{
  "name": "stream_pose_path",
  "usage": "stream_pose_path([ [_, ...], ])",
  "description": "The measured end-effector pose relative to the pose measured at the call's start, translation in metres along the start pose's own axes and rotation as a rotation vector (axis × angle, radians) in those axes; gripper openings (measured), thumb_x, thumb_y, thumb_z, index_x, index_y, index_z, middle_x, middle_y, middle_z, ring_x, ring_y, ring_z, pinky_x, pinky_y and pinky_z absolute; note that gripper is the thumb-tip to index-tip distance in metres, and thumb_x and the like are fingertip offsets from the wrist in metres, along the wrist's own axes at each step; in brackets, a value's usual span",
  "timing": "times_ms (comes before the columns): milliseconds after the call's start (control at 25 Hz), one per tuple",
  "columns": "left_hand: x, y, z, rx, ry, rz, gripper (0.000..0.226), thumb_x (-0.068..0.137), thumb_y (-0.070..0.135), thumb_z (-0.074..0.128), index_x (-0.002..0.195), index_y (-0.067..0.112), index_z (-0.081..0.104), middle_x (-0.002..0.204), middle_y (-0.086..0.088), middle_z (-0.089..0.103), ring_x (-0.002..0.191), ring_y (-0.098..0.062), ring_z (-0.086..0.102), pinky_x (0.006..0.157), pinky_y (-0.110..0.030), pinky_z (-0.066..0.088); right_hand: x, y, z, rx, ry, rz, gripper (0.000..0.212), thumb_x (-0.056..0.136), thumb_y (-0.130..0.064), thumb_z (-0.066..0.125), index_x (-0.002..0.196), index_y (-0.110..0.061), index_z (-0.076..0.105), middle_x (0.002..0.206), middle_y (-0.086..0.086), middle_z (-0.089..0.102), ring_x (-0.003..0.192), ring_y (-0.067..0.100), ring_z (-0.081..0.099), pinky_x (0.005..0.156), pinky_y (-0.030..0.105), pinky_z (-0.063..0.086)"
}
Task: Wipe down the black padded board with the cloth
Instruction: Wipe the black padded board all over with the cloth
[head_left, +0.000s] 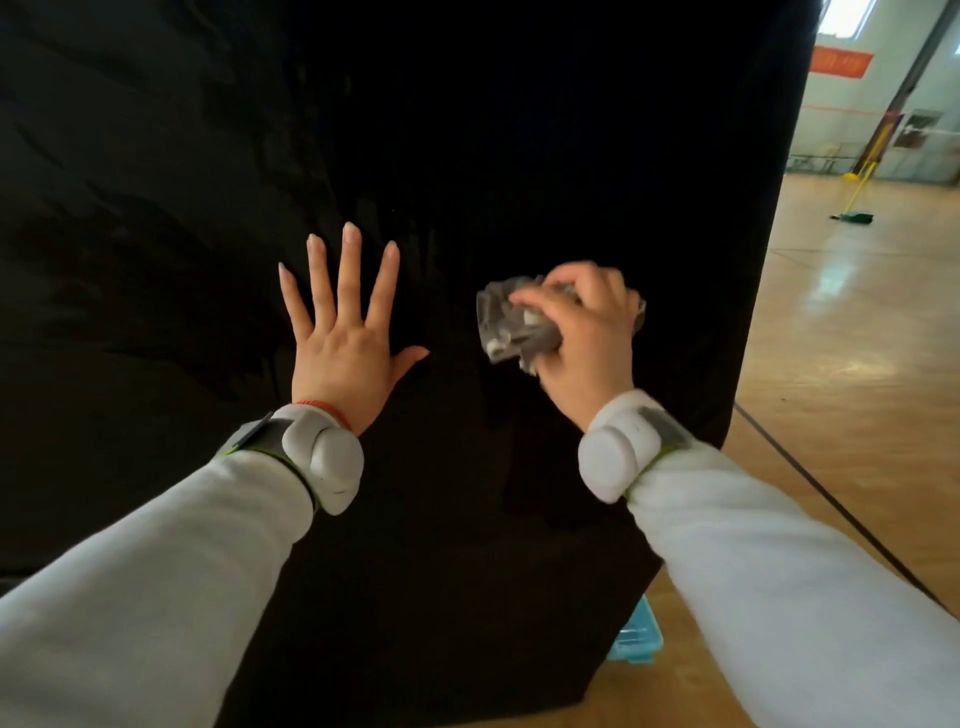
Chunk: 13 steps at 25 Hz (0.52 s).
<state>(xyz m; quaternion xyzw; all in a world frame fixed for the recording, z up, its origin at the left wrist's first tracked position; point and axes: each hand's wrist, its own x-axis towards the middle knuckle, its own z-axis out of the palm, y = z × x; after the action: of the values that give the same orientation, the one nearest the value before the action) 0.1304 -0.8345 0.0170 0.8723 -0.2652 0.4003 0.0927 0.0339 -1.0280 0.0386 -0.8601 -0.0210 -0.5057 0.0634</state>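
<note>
The black padded board (467, 130) stands upright and fills most of the view. My left hand (345, 338) lies flat against it with fingers spread and straight. To its right, my right hand (587, 332) grips a crumpled grey cloth (511, 325) and holds it against the board's surface. Both wrists carry grey bands over pale sleeves.
The board's right edge (769, 260) borders a wooden gym floor (841, 338). A light blue plastic bin (639, 636) sits on the floor at the board's lower right corner. A yellow-handled broom (860, 195) lies farther off.
</note>
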Motion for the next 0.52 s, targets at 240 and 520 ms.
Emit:
stream_pose_path([
  [240, -0.031, -0.012, 0.011, -0.046, 0.002, 0.118, 0.087, 0.080, 0.039, 0.062, 0.149, 0.019, 0.012, 0.155, -0.019, 0.004, 0.141, -0.039, -0.003, 0.112, -0.057, -0.002, -0.027, -0.002, 0.031, -0.005, -0.006, 0.019, 0.031, 0.068, -0.014, 0.059, 0.097, -0.019, 0.068, 0.100, 0.005, 0.055, 0.096, 0.022, 0.039, 0.079, 0.036, 0.031],
  [520, -0.061, -0.013, 0.029, -0.039, -0.047, 0.144, 0.085, 0.080, 0.040, 0.061, 0.149, 0.019, 0.015, 0.154, -0.018, 0.005, 0.141, -0.039, -0.002, 0.112, -0.057, -0.001, -0.112, 0.004, 0.057, -0.063, -0.359, -0.010, 0.042, 0.057, -0.011, 0.081, 0.096, -0.019, 0.069, 0.100, 0.008, 0.056, 0.097, 0.024, 0.037, 0.077, 0.042, 0.036],
])
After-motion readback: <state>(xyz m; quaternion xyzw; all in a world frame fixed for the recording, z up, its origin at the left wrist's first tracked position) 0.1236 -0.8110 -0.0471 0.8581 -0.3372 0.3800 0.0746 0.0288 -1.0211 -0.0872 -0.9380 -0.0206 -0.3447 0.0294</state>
